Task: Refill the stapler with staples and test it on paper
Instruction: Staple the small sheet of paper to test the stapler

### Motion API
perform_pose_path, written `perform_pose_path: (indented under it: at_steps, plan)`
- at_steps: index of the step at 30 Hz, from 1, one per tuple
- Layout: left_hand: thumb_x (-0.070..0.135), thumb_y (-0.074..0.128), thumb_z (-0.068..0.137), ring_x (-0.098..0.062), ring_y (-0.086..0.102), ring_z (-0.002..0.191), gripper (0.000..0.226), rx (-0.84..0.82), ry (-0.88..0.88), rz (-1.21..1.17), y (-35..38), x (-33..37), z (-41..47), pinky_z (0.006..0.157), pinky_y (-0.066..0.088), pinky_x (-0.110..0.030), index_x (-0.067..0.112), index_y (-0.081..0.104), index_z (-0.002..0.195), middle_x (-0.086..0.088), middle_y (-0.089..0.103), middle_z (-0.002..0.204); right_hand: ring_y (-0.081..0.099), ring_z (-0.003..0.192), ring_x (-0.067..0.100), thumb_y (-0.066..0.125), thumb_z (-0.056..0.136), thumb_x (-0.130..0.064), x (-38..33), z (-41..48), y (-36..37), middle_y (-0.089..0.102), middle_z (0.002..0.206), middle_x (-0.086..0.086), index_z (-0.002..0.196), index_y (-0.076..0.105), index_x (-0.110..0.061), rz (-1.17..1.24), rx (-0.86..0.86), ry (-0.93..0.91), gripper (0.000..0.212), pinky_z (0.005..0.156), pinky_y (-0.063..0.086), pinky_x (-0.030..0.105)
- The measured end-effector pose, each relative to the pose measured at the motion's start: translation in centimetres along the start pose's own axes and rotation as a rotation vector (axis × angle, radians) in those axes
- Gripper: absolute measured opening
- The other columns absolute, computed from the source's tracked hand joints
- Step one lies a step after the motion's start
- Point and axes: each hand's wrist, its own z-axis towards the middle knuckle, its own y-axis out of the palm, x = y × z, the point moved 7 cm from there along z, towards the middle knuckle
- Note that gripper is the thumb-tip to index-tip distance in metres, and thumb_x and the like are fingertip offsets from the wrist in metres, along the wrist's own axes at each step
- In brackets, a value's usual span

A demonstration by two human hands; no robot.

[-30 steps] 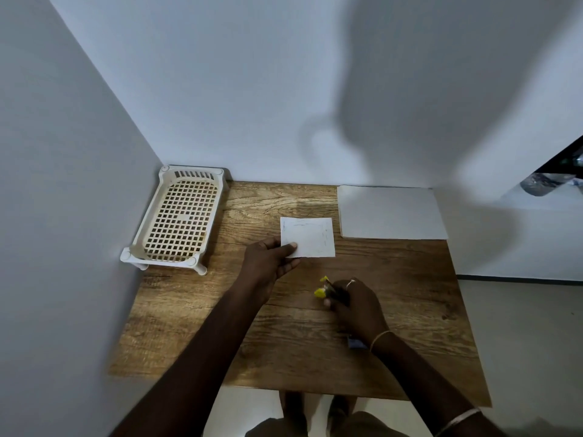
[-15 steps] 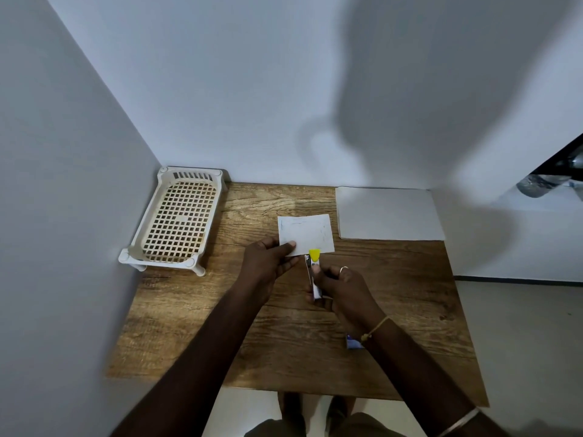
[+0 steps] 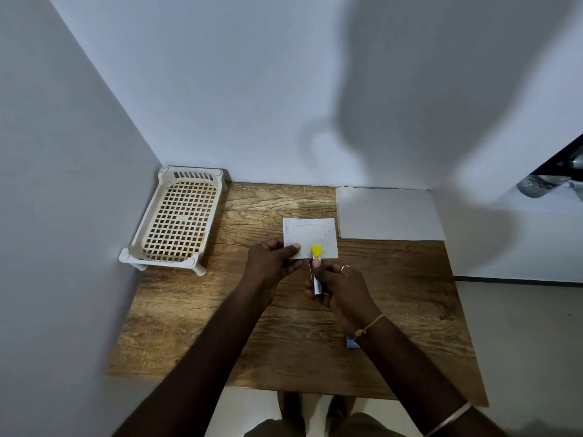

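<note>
At the bottom centre of the frame the person's feet [image 3: 293, 411] stood on pale floor just under the near edge of the wooden table [image 3: 195, 326], and both forearms reached up across the boards. A small blue-and-white box [image 3: 351, 343] lay on the table, mostly hidden beneath the right wrist, which wore a thin yellow thread [image 3: 370, 324]. Just above centre, the right hand [image 3: 344, 288] had its fingers curled round the stapler [image 3: 316, 253], a slim white body with a yellow nose; the thumb lay along the top just behind that nose, and a ring [image 3: 345, 267] showed on one finger. The yellow nose overlapped the lower edge of a small square of paper [image 3: 310, 231]; whether the stapler was pressed down on the sheet could not be told. To the left, the left hand [image 3: 271, 263] pinched the paper's lower left corner, thumb flat on top and the other fingers curled beneath. The paper sat near the table's middle, faint marks along its borders. Farther back, at the right, a larger white sheet [image 3: 389, 212] lay flat against the far edge of the table, just beside the small paper but apart from it. At the left rear corner a cream plastic tray [image 3: 178, 220] with a gridded floor stood on short legs against the wall [image 3: 252, 89]. At the far right edge of the frame lay a clear plastic bottle [image 3: 541, 184].
</note>
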Motion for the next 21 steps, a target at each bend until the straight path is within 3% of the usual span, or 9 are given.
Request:
perform_pose_path:
  at_steps: [8, 15, 21]
  plan:
    - [0.003, 0.074, 0.088, -0.032, 0.075, 0.099, 0.025, 0.007, -0.031, 0.006, -0.1, -1.1, 0.1, 0.085, 0.062, -0.037, -0.003, 0.071, 0.113, -0.017, 0.077, 0.106, 0.071, 0.079, 0.028, 0.075, 0.087, -0.02, 0.8, 0.7, -0.6, 0.072, 0.092, 0.026, 0.104, 0.072, 0.006, 0.022, 0.042, 0.007, 0.031, 0.067, 0.059, 0.035]
    - [0.008, 0.078, 0.086, -0.035, 0.074, 0.104, 0.036, -0.081, -0.077, -0.088, 0.6, -1.6, -0.3, 0.095, 0.058, -0.045, -0.001, 0.068, 0.119, -0.018, 0.076, 0.111, 0.069, 0.069, 0.023, 0.076, 0.086, -0.02, 1.0, 0.8, -0.4, 0.07, 0.08, 0.018, 0.102, 0.072, 0.007, 0.022, 0.055, -0.011, 0.031, 0.061, 0.057, 0.031]
    - [0.015, 0.088, 0.077, -0.032, 0.075, 0.102, 0.044, -0.133, -0.021, -0.035, 1.3, -1.4, -0.5, 0.087, 0.061, -0.038, -0.001, 0.072, 0.115, -0.017, 0.077, 0.109, 0.073, 0.07, 0.025, 0.077, 0.084, -0.02, 0.4, 0.6, 0.0, 0.075, 0.081, 0.017, 0.089, 0.078, -0.003, 0.013, 0.05, -0.038, 0.018, 0.061, 0.059, 0.033]
